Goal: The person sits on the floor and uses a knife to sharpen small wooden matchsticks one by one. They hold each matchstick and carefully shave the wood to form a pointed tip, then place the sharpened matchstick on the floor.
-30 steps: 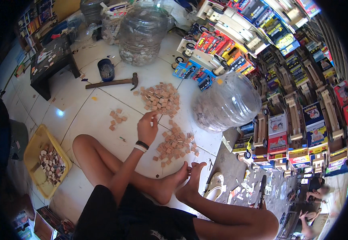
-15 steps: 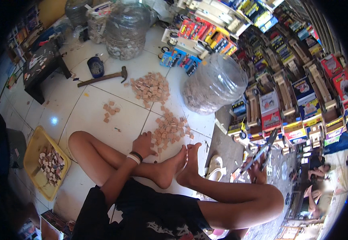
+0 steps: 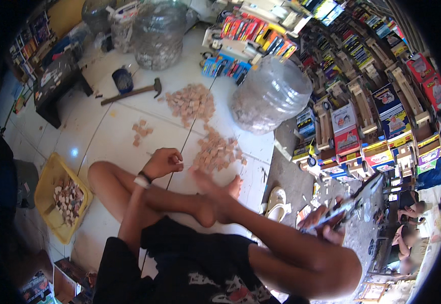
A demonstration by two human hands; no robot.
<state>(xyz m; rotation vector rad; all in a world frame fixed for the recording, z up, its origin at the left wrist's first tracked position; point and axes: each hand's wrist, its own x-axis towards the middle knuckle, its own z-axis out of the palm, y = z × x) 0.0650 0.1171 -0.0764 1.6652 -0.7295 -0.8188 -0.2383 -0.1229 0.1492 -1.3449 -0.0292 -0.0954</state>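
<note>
My left hand [image 3: 163, 162], a dark band at its wrist, is raised above my crossed leg. Its fingers are curled together; whatever they may hold is hidden. Just right of it lies a loose heap of small square tan wooden pieces [image 3: 218, 150]. A larger heap of the same pieces [image 3: 192, 103] is farther off, with a small cluster [image 3: 142, 133] to its left. On the right, beyond my knee, my right hand [image 3: 327, 223] grips a long flat dark object with a pale shiny face [image 3: 350, 202]. It is blurred, and I cannot tell its kind.
A yellow basin [image 3: 48, 215] of small pieces stands at left. Beyond are a hammer [image 3: 134, 95], a blue cup [image 3: 122, 81], a low black table [image 3: 61, 91] and a clear plastic jar [image 3: 276, 93]. Wooden toy trucks [image 3: 362, 116] are stacked at right, near clogs [image 3: 277, 200]. People [image 3: 405, 233] sit farther right.
My left hand has lifted off the floor beside the near heap and curled its fingers. My right foot has swung left over the other leg. The dark object in my right hand has turned.
</note>
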